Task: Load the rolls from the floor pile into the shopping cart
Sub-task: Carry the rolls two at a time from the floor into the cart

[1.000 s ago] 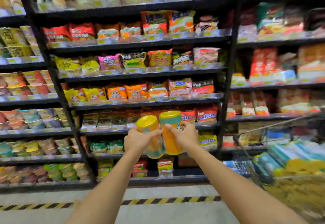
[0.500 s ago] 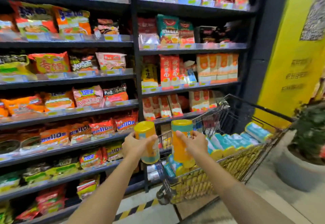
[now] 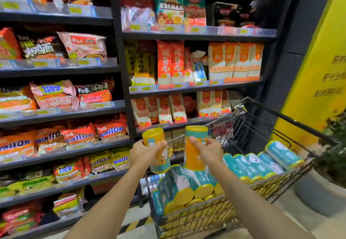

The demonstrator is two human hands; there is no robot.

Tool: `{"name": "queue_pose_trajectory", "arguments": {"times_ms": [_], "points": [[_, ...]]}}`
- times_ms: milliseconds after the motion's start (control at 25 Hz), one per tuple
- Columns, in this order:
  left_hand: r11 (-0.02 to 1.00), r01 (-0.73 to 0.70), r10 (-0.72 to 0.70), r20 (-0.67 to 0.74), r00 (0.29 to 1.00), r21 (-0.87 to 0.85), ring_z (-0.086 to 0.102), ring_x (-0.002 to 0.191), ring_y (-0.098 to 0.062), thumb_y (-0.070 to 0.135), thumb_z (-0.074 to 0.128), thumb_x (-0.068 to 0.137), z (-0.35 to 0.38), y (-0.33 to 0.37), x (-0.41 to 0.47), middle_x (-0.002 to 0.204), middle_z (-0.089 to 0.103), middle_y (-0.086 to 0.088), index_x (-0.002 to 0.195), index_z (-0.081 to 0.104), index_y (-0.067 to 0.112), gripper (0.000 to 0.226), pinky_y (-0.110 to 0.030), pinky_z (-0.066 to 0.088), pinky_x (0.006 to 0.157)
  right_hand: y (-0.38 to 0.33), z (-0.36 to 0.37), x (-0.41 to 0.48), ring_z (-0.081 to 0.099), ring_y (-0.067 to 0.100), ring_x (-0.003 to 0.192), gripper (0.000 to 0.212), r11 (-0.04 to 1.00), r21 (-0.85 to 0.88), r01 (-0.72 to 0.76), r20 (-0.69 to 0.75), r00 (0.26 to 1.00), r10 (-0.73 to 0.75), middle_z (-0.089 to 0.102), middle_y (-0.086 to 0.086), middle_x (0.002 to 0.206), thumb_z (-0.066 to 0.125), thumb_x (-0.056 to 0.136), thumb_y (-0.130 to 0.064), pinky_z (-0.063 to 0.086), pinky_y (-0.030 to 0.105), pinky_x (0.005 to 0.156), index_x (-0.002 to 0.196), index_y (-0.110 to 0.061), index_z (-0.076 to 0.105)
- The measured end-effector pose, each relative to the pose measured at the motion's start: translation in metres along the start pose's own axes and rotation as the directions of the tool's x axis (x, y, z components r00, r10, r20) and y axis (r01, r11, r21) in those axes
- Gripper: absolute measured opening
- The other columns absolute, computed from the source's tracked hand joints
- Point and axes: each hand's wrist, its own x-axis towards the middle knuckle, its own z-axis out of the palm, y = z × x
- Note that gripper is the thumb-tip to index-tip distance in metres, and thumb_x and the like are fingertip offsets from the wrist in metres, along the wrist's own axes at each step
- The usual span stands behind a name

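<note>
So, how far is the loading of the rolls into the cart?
Done: many rolls lie in rows in the shopping cart. In hand: the left hand grips one orange roll, the right hand a second roll, both roughly upright above the cart's near end. Left: setting these down; the floor pile is not visible.

Two hands (image 3: 142, 152) (image 3: 210, 150), two held rolls (image 3: 153, 135) (image 3: 194, 162), one shopping cart (image 3: 196, 220), one potted plant (image 3: 316, 195)
</note>
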Motion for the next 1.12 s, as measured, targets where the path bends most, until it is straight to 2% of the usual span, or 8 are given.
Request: {"name": "queue_pose_trajectory", "arguments": {"times_ms": [160,280,440,600,760,880,960,1120], "points": [[0.997,0.07,-0.071,0.011,0.997,0.039,0.066,0.088,-0.021,0.064,0.079,0.055,0.043,0.0,0.056,0.093,0.071,-0.001,0.085,0.065,0.024,0.051,-0.042,0.055,0.084,0.006,0.022,0.073,0.054,0.023,0.095,0.058,0.999,-0.022,-0.033,0.067,0.997,0.034,0.057,0.007,0.101,0.077,0.077,-0.037,0.048,0.043,0.093,0.117,-0.001,0.056],[0.992,0.115,-0.116,0.012,0.993,0.055,0.067,0.085,-0.02,0.07,0.075,0.046,0.064,-0.004,0.089,0.088,0.072,0.002,0.077,0.064,0.025,0.056,-0.043,0.056,0.081,0.012,0.036,0.112,0.059,0.029,0.097,0.059,0.999,-0.033,-0.034,0.114,0.993,0.037,0.057,0.004,0.092,0.076,0.08,-0.034,0.052,0.035,0.077,0.122,0.003,0.056],[0.97,0.204,-0.204,-0.014,0.979,0.131,0.067,0.084,-0.018,0.068,0.077,0.055,0.093,-0.028,0.131,0.084,0.071,0.005,0.078,0.066,0.025,0.05,-0.039,0.055,0.081,0.039,0.054,0.166,0.063,0.025,0.086,0.048,0.994,-0.066,-0.086,0.185,0.978,0.097,0.068,0.01,0.097,0.077,0.075,-0.042,0.054,0.038,0.078,0.102,-0.005,0.064],[0.899,0.392,-0.396,-0.02,0.918,0.194,0.062,0.085,-0.02,0.062,0.078,0.061,0.126,-0.062,0.167,0.087,0.067,0.001,0.077,0.063,0.023,0.045,-0.03,0.05,0.077,0.062,0.067,0.218,0.053,0.017,0.081,0.032,0.985,-0.094,-0.147,0.275,0.947,0.167,0.055,0.002,0.083,0.076,0.08,-0.031,0.044,0.032,0.079,0.088,-0.008,0.055],[0.783,0.549,-0.569,-0.021,0.822,0.291,0.067,0.083,-0.024,0.063,0.081,0.056,0.157,-0.105,0.192,0.086,0.07,-0.006,0.089,0.069,0.009,0.064,-0.035,0.055,0.071,0.092,0.074,0.265,0.059,0.003,0.054,0.019,0.981,-0.116,-0.156,0.41,0.892,0.19,0.066,0.001,0.072,0.077,0.078,-0.022,0.049,0.022,0.057,0.083,-0.009,0.064],[0.689,0.6,-0.648,-0.024,0.761,0.407,0.068,0.091,-0.026,0.067,0.076,0.056,0.177,-0.147,0.216,0.099,0.071,-0.012,0.111,0.063,-0.001,0.088,-0.04,0.057,0.08,0.123,0.075,0.294,0.063,0.01,0.058,0.02,0.961,-0.171,-0.216,0.464,0.843,0.272,0.07,0.002,0.071,0.078,0.077,-0.021,0.052,0.029,0.062,0.086,-0.007,0.068],[0.603,0.617,-0.698,-0.04,0.715,0.505,0.062,0.107,-0.025,0.063,0.07,0.071,0.184,-0.164,0.226,0.118,0.064,-0.011,0.122,0.057,0.002,0.081,-0.033,0.053,0.087,0.139,0.074,0.307,0.063,0.013,0.058,0.013,0.956,-0.188,-0.225,0.481,0.827,0.29,0.069,0.001,0.07,0.076,0.077,-0.019,0.051,0.029,0.059,0.083,-0.012,0.068],[0.52,0.592,-0.752,0.001,0.66,0.616,0.058,0.094,-0.017,0.053,0.066,0.081,0.196,-0.215,0.236,0.099,0.06,-0.004,0.103,0.067,0.014,0.044,-0.022,0.044,0.067,0.17,0.067,0.321,0.059,0.0,0.048,0.013,0.946,-0.226,-0.232,0.469,0.825,0.315,0.068,0.0,0.067,0.077,0.076,-0.016,0.049,0.019,0.047,0.084,-0.009,0.069]]}}
